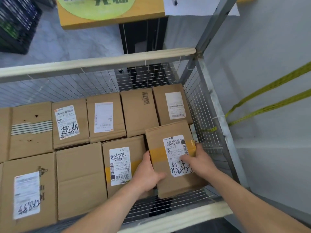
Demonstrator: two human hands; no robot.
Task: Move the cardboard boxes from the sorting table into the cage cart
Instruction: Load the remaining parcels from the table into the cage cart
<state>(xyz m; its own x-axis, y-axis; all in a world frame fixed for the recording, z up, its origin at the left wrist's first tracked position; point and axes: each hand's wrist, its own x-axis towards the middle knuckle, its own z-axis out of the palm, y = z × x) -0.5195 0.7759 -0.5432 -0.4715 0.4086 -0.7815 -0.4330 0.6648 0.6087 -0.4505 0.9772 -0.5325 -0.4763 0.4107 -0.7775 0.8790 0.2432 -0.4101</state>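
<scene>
I am reaching in over the near rail of the cage cart (pixel 185 216) with both arms; my left hand (pixel 148 175) is gripping the left edge of the cardboard box (pixel 168 130), thumb lying on top, and my right hand (pixel 199 159) is curling round its right edge where the yellow tape band (pixel 158 153) is wrapping over; so both hands are clamped on the one box, set apart by its width. The box is sitting at about 4 o'clock, in the cart's near right corner, tilted, with bare mesh floor showing under its near end. I am judging it light, since it is small; the cardboard is looking stiff and dry, not slippery, though its near edge is looking a little ragged; the two side edges are seeming the soundest hold. Its shipping label (pixel 176 153) is reading "5028 P021 00 044", with "P021" lower down and bold black handwriting that I am not managing to read. Just to its left, at 6 o'clock, a neighbouring box (pixel 122 142) is showing the same code upside down. Farther in, a back row of boxes (pixel 139 113) is running from 9 to 2 o'clock, its labels too blurred to read. Beyond the cart, at 12 o'clock, a wooden table top (pixel 112 21) is carrying a round green sticker with lettering I cannot make out.
</scene>
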